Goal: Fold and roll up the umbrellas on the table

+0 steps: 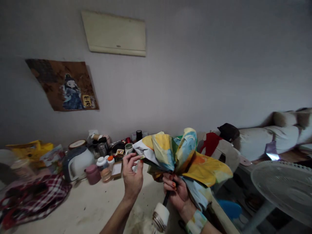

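A partly gathered umbrella [163,149] with yellow, blue and white patterned fabric is up in front of me. Its fabric fans out in loose folds, and a dark shaft leads down to a white handle [161,214] with ridged bands at the end. My right hand [176,191] is closed around the shaft just below the bunched fabric. At the left edge of the cloth, my left hand [133,175] has thumb and forefinger closed at a fabric corner. A band [197,221] in a similar print circles my right wrist.
On the white table [97,208] stand a kettle [79,162], a pink jar [92,174], several bottles and a small open box [117,169]. Checked cloth [48,198] lies at left. A fan [285,185] stands at right, before a sofa [258,139].
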